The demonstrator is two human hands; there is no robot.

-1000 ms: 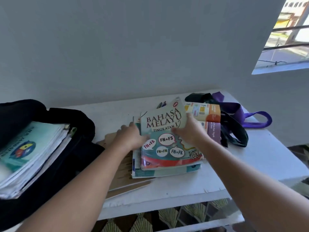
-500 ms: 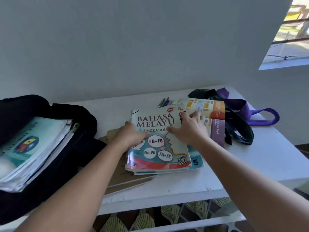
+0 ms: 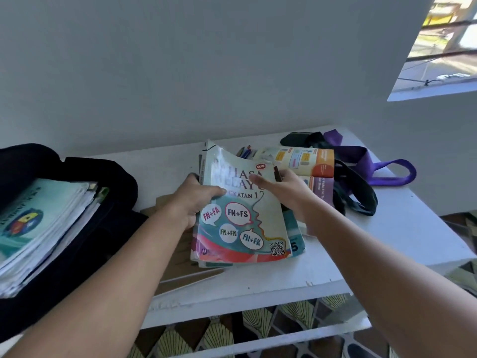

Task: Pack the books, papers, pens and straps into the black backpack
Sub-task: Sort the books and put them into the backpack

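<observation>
We hold the stack of books [image 3: 242,215] over the white desk [image 3: 402,228]. Our left hand [image 3: 192,202] grips its left edge, fingers curled round. Our right hand [image 3: 286,192] grips its right edge. The black backpack [image 3: 85,210] lies open left of the books, with papers [image 3: 41,223] inside. Straps [image 3: 361,177] and pens [image 3: 245,151] lie behind the books.

Two hands [image 3: 192,202], one backpack [image 3: 113,215], two straps [image 3: 361,192].
</observation>
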